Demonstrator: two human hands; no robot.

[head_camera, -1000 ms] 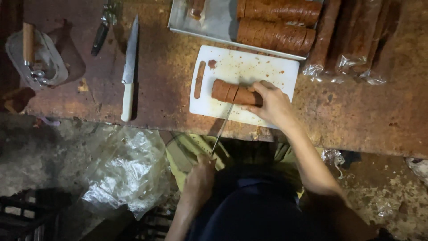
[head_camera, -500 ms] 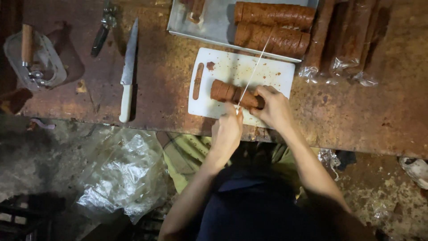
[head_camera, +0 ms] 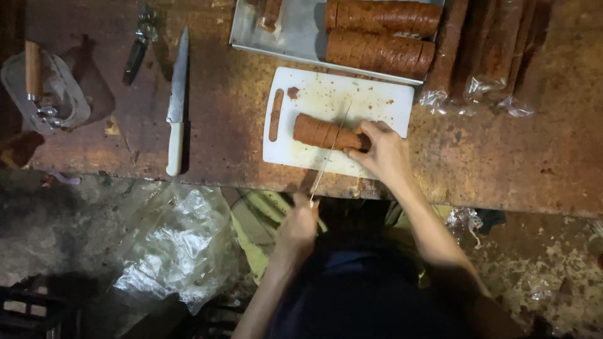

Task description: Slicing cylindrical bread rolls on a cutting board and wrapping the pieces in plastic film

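Left hand (head_camera: pixel 300 229) drew knife (head_camera: pixel 330 150) back past table edge (head_camera: pixel 207 179).

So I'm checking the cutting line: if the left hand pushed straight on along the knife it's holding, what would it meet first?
Probably the brown roll on the white cutting board: the left hand aims its thin knife across it.

Bare forearms, no sleeves; dark navy garment at torso
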